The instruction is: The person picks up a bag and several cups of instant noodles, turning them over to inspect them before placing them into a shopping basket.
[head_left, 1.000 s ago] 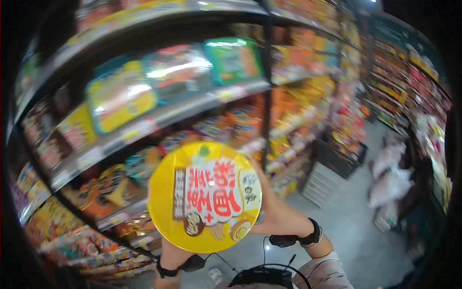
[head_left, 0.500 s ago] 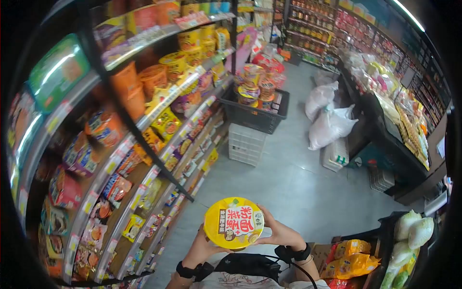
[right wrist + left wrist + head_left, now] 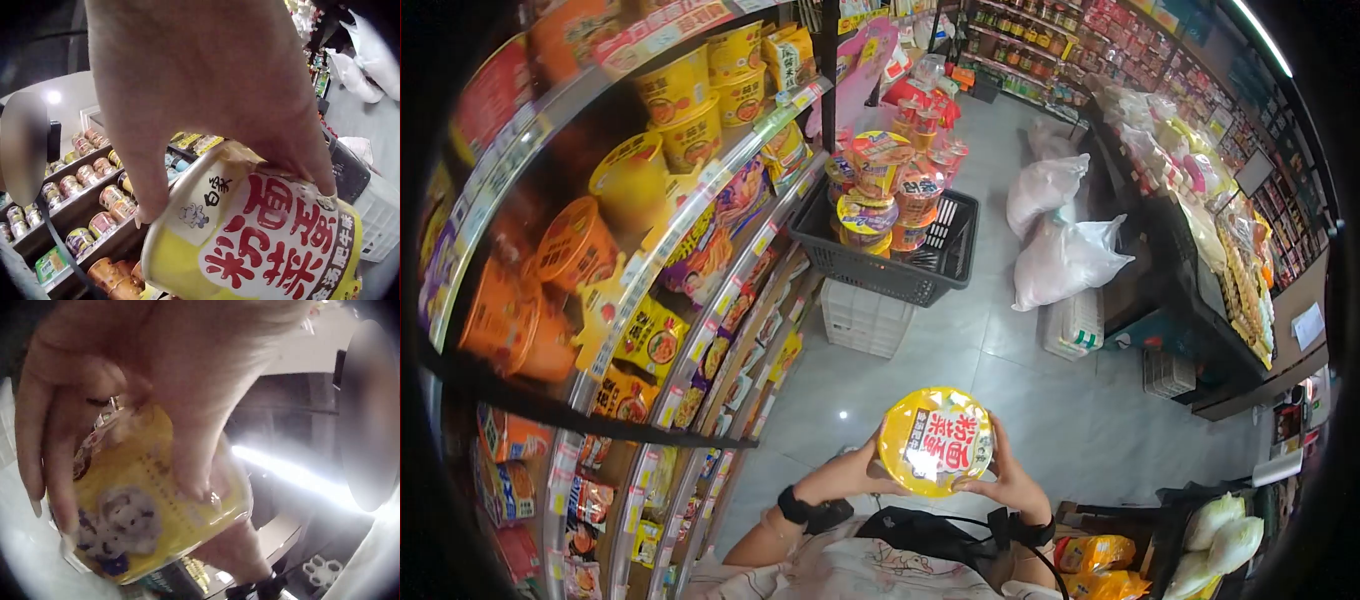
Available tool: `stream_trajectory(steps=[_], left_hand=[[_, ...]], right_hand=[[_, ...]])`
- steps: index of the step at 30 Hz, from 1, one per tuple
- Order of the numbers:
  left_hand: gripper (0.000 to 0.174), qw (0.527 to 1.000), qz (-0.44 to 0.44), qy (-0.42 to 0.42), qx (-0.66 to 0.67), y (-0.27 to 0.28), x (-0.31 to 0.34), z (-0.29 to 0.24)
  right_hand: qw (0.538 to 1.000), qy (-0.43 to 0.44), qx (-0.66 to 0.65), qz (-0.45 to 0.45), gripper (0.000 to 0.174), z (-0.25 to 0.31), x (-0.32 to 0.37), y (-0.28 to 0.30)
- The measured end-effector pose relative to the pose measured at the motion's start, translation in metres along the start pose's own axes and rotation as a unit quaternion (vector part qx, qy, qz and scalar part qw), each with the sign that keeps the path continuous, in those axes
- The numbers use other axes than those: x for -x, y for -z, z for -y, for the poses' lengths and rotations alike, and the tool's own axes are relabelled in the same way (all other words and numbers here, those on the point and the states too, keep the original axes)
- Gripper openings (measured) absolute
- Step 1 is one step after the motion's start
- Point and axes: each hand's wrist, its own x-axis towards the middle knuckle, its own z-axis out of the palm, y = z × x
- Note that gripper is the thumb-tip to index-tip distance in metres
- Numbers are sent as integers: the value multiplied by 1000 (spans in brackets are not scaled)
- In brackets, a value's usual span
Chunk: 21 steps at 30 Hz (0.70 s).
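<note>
Both hands hold a large yellow instant noodle bowl (image 3: pixel 936 442) in front of the body, its printed lid facing up at the head camera. My left hand (image 3: pixel 850 474) grips its left side; the left wrist view shows that thumb (image 3: pixel 195 459) pressed on the yellow wall (image 3: pixel 134 487) and the fingers spread round it. On the opposite side, my right hand (image 3: pixel 1012 482) grips the bowl, with its thumb by the near edge. In the right wrist view this hand (image 3: pixel 206 81) spans the bowl, whose red lettering (image 3: pixel 275 225) shows below. Its underside is hidden in the head view.
Shelves of noodle bowls (image 3: pixel 685 105) and packets (image 3: pixel 650 335) line the left. Ahead, a black basket (image 3: pixel 880 278) of noodle bowls (image 3: pixel 878 165) rests on a white crate (image 3: pixel 865 320). White bags (image 3: pixel 1065 260) lie by a counter (image 3: pixel 1180 270). Cabbages (image 3: pixel 1225 535) sit at lower right.
The head view has swung from the shelf toward the aisle, bringing the basket and counter into sight. The noodle bowl has gone lower and farther from the head camera, still in both hands.
</note>
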Motion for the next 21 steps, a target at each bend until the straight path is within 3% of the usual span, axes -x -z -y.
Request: stream_trajectory(steps=[1, 4, 5, 10, 11, 15, 21], left_hand=[[96, 994, 50, -20, 93, 11, -19, 25], [92, 973, 116, 27, 200, 45, -53, -6], [84, 975, 91, -5, 204, 48, -68, 12], [62, 965, -51, 82, 245, 75, -129, -8], [57, 957, -74, 98, 264, 80, -142, -9], [64, 946, -160, 72, 272, 98, -209, -13], [57, 916, -310, 54, 250, 121, -327, 29]], right_hand=[[1000, 0, -2, -2, 113, 1, -13, 10], [1000, 8, -9, -18, 114, 8, -50, 30], [999, 11, -19, -24, 112, 9, -62, 35], [999, 7, -40, -35, 109, 2, -132, 65], [999, 28, -13, -41, 99, 4, -148, 74], [999, 21, 9, -26, 78, -4, -230, 132], [998, 22, 54, 23, 69, -35, -358, 218]])
